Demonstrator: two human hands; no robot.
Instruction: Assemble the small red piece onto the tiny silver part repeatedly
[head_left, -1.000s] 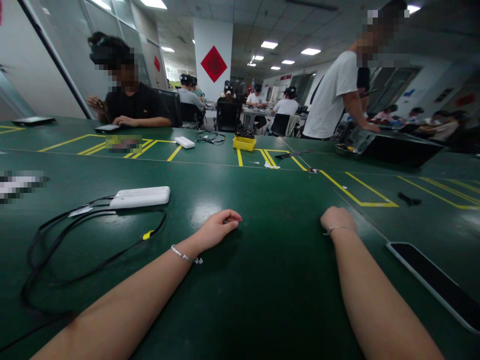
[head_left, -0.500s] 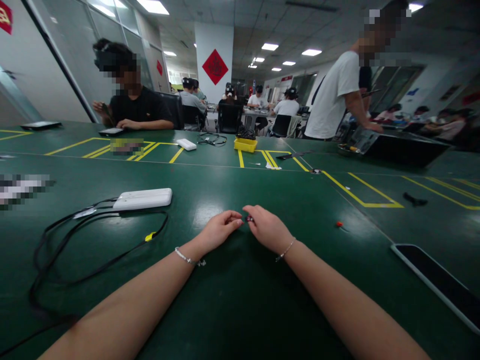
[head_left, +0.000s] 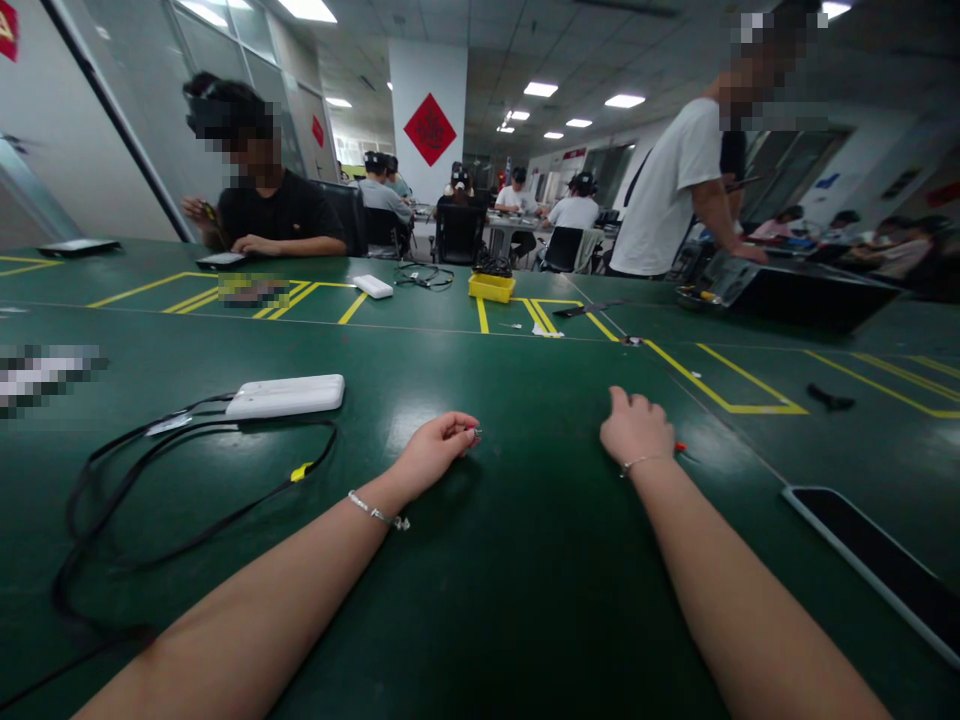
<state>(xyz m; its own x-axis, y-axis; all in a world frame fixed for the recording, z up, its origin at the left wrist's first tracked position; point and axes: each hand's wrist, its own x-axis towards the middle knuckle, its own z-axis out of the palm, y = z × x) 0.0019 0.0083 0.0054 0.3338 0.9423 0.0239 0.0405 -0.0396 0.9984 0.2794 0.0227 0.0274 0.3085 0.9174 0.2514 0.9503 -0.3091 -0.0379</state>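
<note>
My left hand (head_left: 441, 443) is closed in a pinch just above the table. Between its thumb and forefinger is a tiny red and silver part (head_left: 475, 431) with a thin metal tip sticking out to the right; its exact kind is too small to make out. Well to the right, my right hand (head_left: 639, 428) hovers low over the green table (head_left: 525, 600), its fingers bent and partly apart, with nothing seen in them. Just beyond its wrist side lies a small orange-red piece (head_left: 680, 448) with a thin wire-like end, partly covered by the hand.
A white power bank (head_left: 286, 397) with looped black cables (head_left: 112, 510) lies at left. A phone (head_left: 877, 570) rests at right. Farther back are a yellow bin (head_left: 492, 288), a white box (head_left: 373, 287) and a black case (head_left: 802, 290). Two people (head_left: 277, 215) are across the table.
My right hand has left my left hand and moved to the right, close to the orange-red piece. My left hand stays in place, the small part now showing at its fingertips.
</note>
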